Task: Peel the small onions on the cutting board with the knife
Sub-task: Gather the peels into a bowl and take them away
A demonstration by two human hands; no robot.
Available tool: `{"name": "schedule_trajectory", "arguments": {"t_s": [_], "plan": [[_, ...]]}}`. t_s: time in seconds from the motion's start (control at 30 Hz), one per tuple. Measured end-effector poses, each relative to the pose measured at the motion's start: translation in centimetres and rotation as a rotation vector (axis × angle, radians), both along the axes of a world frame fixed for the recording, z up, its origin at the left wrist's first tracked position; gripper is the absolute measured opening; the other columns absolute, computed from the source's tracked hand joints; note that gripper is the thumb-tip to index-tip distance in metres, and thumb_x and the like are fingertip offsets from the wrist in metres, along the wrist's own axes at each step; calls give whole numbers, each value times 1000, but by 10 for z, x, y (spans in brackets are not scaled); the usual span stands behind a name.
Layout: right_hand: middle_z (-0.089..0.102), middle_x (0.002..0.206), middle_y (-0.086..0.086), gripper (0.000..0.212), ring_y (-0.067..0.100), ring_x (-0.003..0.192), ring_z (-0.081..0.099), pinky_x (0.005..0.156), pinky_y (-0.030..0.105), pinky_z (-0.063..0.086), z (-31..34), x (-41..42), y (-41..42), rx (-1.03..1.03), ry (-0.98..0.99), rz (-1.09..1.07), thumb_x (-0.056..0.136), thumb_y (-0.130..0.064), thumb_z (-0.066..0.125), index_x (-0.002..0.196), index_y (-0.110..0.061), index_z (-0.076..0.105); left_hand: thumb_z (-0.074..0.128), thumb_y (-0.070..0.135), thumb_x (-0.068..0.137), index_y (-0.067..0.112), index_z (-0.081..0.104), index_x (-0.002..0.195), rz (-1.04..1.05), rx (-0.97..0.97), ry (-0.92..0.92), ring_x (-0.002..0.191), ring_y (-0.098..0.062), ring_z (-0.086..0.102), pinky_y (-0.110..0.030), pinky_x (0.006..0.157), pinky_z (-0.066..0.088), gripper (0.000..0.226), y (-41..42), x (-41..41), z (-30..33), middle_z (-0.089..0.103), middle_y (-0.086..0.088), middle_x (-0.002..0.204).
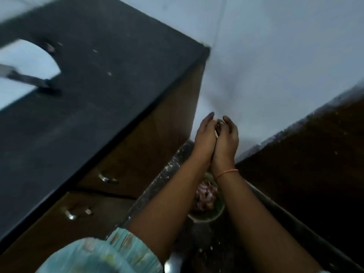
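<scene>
Left hand (pixel 203 134): raised in front of a pale wall, pressed edge to edge against the right hand (pixel 226 137). The two together cup something small and pale (pixel 217 125); only slivers show between the fingers, too little to say whether it is an onion or peel. How far either grip is closed cannot be told: the palms face away and the fingers overlap.

Right wrist: thin orange thread band (pixel 227 173).

Knife (pixel 29 77): lying on the white cutting board (pixel 25 62) at upper left, dark handle reaching onto the black desk (pixel 102 91); blade cut off by the picture's edge and smeared by blur. A small pinkish blur (pixel 50 47) at the board's far rim may be an onion; it cannot be made out.

Bowl (pixel 206 205): below and between the forearms, holding pinkish-purple scraps, largely covered by the arms; it sits in a dark, speckled bin (pixel 208 247) whose outline is partly hidden.

Below the desk: brown drawers with two metal handles (pixel 108 179), blurred.

Lower left: light green patterned sleeve (pixel 102 255), cut off by the frame.
</scene>
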State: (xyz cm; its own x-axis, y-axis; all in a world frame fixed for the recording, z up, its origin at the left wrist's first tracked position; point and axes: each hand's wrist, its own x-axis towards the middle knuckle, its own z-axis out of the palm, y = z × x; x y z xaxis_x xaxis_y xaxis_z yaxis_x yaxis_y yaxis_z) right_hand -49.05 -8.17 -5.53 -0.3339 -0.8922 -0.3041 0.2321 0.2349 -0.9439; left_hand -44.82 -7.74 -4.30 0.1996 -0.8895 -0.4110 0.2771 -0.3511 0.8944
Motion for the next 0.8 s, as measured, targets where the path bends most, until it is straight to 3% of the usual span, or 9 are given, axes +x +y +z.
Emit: {"name": "schedule_trajectory", "arguments": {"t_s": [0.1,0.17,0.23,0.3,0.37,0.47,0.53,0.7,0.8], "plan": [[63,119,2,29,15,109,59,92,18,48,49,57,-35,-213,224,243,97,-13,52,125,-8,57,47,15,104,17,56,137,187,-164,-28,111,-6,58,-11,88,46,35,-24,66,63,59,0,134],[59,131,6,43,19,120,55,104,33,44,60,102,-60,-338,562,464,95,-29,55,133,-10,52,49,11,103,19,58,133,332,-256,-72,113,-4,58,-15,94,48,32,-37,120,89,60,6,129],[42,149,12,63,26,139,37,118,50,24,58,142,-78,-368,924,704,94,-43,52,146,-9,38,51,12,102,20,58,130,462,-281,-146,108,4,60,-16,94,50,31,-50,174,102,62,11,122],[17,161,16,88,29,150,11,119,52,0,49,180,-89,-299,1260,875,91,-66,30,154,-5,17,53,18,101,20,55,136,534,-220,-250,106,2,63,-19,93,52,34,-61,226,104,63,6,120],[8,162,18,105,32,150,4,118,53,-4,44,224,-98,-358,1472,919,80,-77,5,154,-2,8,53,23,100,19,47,145,534,-118,-374,123,-16,57,-36,106,47,45,-68,281,101,57,-5,137],[7,162,20,107,32,150,6,120,50,-3,42,285,-120,-482,1523,983,79,-77,0,154,0,4,50,16,101,11,33,153,570,-43,-533,143,-22,37,-37,120,29,55,-74,343,93,39,-9,156],[6,162,19,102,31,150,5,122,47,0,44,323,-139,-558,1540,1090,81,-71,-1,154,0,1,48,12,101,9,25,156,588,-22,-546,147,-22,31,-37,121,25,60,-80,370,90,33,-9,160],[5,163,12,80,23,151,4,123,40,2,47,383,-177,-835,1510,1394,86,-46,0,154,-3,1,45,6,101,18,18,159,584,41,-397,142,-19,38,-36,118,31,65,-84,396,81,36,-3,158],[9,164,7,65,17,151,9,123,35,3,47,405,-191,-950,1403,1486,97,-37,17,155,-10,5,41,2,100,24,14,159,609,54,-330,135,-16,46,-36,114,37,69,-81,402,79,41,1,155]]}}
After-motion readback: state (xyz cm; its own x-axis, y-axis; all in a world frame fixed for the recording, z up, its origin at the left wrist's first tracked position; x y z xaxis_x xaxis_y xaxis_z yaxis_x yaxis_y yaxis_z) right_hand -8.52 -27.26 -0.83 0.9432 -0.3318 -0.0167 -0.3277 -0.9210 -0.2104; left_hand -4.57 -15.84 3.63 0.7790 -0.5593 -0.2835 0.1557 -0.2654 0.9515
